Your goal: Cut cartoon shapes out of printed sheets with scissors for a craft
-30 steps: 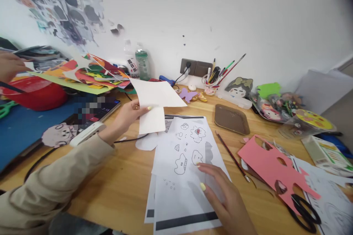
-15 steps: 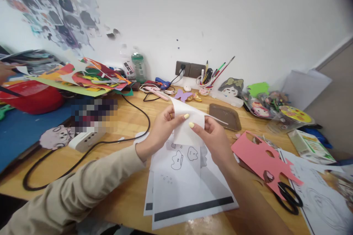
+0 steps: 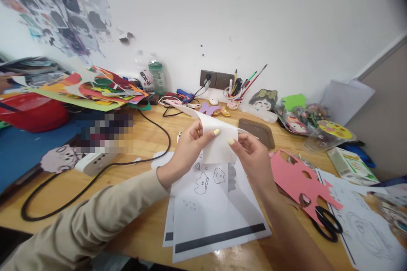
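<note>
Between my hands a piece of white paper (image 3: 219, 148) is held up, its top part bent back and away from me. My left hand (image 3: 193, 146) pinches its left side, thumb on the near face. At the right edge, my right hand (image 3: 254, 154) grips the same paper between thumb and fingers. Below lie overlapping printed sheets (image 3: 210, 216) with small line drawings and a black bar along the bottom. The held paper covers the upper part of these sheets.
A pink cut-out sheet (image 3: 289, 173) and black-handled scissors (image 3: 329, 222) lie at right. A brown tray (image 3: 257, 131) sits behind my right hand. At left are a white power strip (image 3: 95, 160), its black cable (image 3: 127, 163) and a pile of coloured paper (image 3: 95, 88).
My right thumb has shifted slightly right along the paper, toward its edge. The paper's bent top now reaches further to the left. The whole view has shifted a little.
</note>
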`<move>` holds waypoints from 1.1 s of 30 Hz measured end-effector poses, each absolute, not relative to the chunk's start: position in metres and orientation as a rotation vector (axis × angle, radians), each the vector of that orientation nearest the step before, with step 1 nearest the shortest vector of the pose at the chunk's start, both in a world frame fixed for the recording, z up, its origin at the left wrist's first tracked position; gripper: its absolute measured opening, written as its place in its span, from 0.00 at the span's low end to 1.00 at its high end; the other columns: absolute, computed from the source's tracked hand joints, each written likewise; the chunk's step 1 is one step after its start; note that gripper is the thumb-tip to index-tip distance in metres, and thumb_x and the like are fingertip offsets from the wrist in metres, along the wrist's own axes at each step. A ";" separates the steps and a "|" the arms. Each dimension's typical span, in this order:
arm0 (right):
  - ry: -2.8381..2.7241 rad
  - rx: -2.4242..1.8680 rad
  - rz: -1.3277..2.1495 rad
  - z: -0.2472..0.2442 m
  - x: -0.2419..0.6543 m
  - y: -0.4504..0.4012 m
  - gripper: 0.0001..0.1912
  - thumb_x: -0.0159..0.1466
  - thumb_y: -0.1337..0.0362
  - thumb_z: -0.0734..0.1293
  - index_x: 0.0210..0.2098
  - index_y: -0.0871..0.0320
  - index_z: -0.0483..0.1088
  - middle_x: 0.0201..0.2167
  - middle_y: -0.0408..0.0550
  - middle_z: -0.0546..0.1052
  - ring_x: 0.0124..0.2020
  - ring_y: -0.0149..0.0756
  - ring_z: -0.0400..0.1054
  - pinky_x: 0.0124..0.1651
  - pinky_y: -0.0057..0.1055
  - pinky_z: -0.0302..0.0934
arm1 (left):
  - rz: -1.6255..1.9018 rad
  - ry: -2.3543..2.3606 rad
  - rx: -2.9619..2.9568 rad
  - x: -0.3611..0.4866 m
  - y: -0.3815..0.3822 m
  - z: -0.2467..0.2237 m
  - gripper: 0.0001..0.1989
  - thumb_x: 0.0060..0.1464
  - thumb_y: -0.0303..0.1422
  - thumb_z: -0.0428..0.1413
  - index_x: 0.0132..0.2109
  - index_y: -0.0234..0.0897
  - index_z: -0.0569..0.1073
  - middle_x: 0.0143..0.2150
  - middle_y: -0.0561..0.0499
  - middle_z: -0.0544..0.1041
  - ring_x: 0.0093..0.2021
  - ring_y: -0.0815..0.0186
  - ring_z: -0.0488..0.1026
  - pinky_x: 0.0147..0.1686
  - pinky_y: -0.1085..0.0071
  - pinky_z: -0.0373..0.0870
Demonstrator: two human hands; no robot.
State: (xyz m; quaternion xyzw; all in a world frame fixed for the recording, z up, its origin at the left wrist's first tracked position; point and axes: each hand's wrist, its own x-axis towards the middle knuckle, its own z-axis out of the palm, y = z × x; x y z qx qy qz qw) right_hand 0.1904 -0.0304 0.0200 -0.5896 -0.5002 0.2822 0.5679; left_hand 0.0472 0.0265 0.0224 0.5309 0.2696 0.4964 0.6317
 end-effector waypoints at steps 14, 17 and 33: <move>-1.268 -1.341 0.519 0.016 0.196 -0.037 0.10 0.61 0.66 0.58 0.39 0.56 0.68 0.37 0.46 0.74 0.37 0.34 0.69 0.39 0.32 0.64 | 1.222 0.643 1.252 0.046 0.024 0.022 0.11 0.48 0.34 0.58 0.41 0.40 0.68 0.35 0.54 0.72 0.32 0.68 0.70 0.30 0.74 0.68; -1.247 -1.347 0.375 0.016 0.196 -0.037 0.08 0.61 0.64 0.59 0.40 0.56 0.66 0.39 0.47 0.71 0.39 0.35 0.66 0.39 0.33 0.64 | 1.223 0.634 1.239 0.047 0.024 0.022 0.12 0.48 0.34 0.58 0.41 0.40 0.68 0.34 0.54 0.72 0.33 0.68 0.70 0.30 0.74 0.69; -1.122 -1.296 0.358 0.012 0.189 -0.027 0.06 0.61 0.60 0.62 0.36 0.55 0.61 0.28 0.42 0.70 0.30 0.31 0.66 0.33 0.28 0.61 | 1.128 0.562 1.192 0.048 0.024 0.019 0.13 0.48 0.36 0.57 0.42 0.40 0.66 0.30 0.54 0.71 0.29 0.67 0.71 0.28 0.72 0.70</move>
